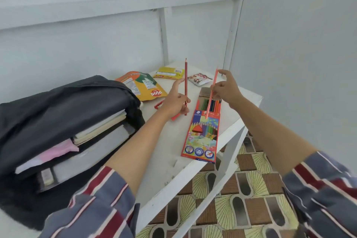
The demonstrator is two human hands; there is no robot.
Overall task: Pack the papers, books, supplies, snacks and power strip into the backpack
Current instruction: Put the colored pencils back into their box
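Two pencils held: left hand (174,102) pinches the red pencil (185,79) upright, right hand (227,91) pinches the pink pencil (209,106) tipped into the open pencil box (201,137), probably refilling it beside the open backpack (58,106).

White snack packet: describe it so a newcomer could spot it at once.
On the white table, look to the far end by the wall, where three snacks lie. The white snack packet is the rightmost, beyond the right hand. It is the smallest, white with red print, unlike the yellow packet and orange pouch.
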